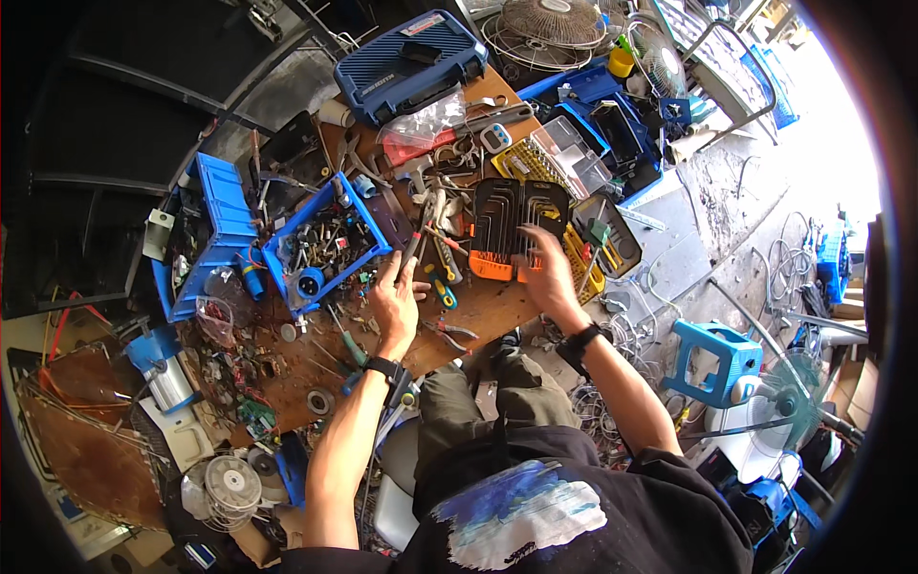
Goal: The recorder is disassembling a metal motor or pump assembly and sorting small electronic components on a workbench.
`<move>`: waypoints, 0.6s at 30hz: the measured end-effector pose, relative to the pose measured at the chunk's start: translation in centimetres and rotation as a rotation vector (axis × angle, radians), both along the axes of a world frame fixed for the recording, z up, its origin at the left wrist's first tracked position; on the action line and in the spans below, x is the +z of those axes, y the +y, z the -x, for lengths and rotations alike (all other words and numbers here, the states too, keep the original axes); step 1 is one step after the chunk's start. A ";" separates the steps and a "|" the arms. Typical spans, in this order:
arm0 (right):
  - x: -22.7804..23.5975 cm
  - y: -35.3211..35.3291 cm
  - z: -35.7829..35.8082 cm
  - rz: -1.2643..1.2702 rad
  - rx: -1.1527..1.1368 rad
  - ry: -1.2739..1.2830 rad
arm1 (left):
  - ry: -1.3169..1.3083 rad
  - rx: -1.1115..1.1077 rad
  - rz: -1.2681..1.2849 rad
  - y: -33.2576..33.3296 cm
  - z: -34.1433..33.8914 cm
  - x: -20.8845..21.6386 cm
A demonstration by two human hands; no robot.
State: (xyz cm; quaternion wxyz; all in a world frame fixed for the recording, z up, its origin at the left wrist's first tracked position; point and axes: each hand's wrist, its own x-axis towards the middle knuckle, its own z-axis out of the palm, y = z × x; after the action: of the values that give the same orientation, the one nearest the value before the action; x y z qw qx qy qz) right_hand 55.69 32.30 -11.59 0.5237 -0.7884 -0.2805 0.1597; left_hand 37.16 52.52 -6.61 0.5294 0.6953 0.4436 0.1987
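Note:
An open black and orange hex key case (494, 225) lies on the wooden workbench, dark L-shaped keys lined up in it. My right hand (552, 277) is over its right side, fingers apart and partly blurred; whether they touch a key I cannot tell. My left hand (393, 301) hovers left of the case with its fingers spread. Just beyond those fingertips is a tool with a red handle (413, 247). Between my hands lie a yellow and teal-handled tool (442, 289) and, nearer me, red-handled pliers (453, 335).
A blue crate of small parts (380, 222) stands left of my left hand. At the bench's far end is a blue toolbox (411, 62). A yellow socket set (521, 158) lies behind the case. Coiled cables (622, 349) and a blue plastic frame (712, 364) are on the right floor.

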 end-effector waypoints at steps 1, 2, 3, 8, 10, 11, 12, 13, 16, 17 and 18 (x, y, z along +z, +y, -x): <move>-1.2 1.7 0.7 0.003 0.093 0.009 | -0.041 -0.026 -0.005 -0.2 -0.1 0.2; -1.2 3.7 2.0 -0.025 0.178 -0.064 | -0.025 -0.028 -0.022 -0.1 0.2 0.4; -0.6 5.9 3.3 -0.003 0.239 0.019 | -0.027 -0.032 -0.045 -0.1 0.5 0.8; 0.8 10.8 5.3 0.127 0.323 0.037 | 0.002 -0.064 -0.095 0.2 0.8 4.0; 1.9 11.1 5.9 0.082 0.393 0.000 | -0.036 -0.006 -0.125 1.1 1.1 5.0; 2.3 11.1 6.2 0.044 0.453 -0.035 | -0.029 0.074 -0.030 1.5 1.2 5.5; 2.4 11.0 6.2 0.012 0.463 -0.090 | -0.061 0.117 -0.002 2.1 1.3 6.0; 1.8 10.5 5.6 0.114 0.485 -0.089 | -0.094 0.147 0.032 2.3 1.1 6.8; -1.3 11.0 3.5 0.240 0.404 -0.179 | -0.194 0.140 0.177 3.1 1.6 8.9; -0.8 11.4 2.4 0.391 0.436 -0.102 | -0.221 0.131 0.246 3.1 2.3 9.4; -0.5 11.5 2.0 0.366 0.377 -0.189 | -0.208 0.110 0.245 3.1 2.8 9.9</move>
State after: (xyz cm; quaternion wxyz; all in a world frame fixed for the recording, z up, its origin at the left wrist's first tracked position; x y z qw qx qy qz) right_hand 53.64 43.83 -12.09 0.3052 -0.8153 -0.4361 0.2281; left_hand 34.32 55.60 3.25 0.6417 0.5759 0.4445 0.2429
